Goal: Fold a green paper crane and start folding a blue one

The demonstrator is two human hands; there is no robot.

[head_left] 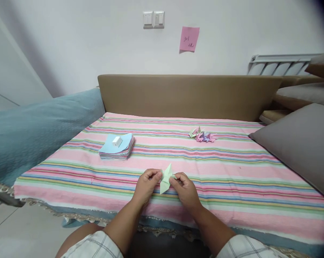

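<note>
Striped cloth (pixel 162 143) covers the seat before me — my left hand (pixel 149 182) and right hand (pixel 184 187) each pinch one side of the green folded paper (pixel 166 178).

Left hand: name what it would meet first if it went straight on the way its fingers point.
The left hand pinches the green folded paper, so that comes first; just beyond, probably the right hand, though depth is unclear.
</note>
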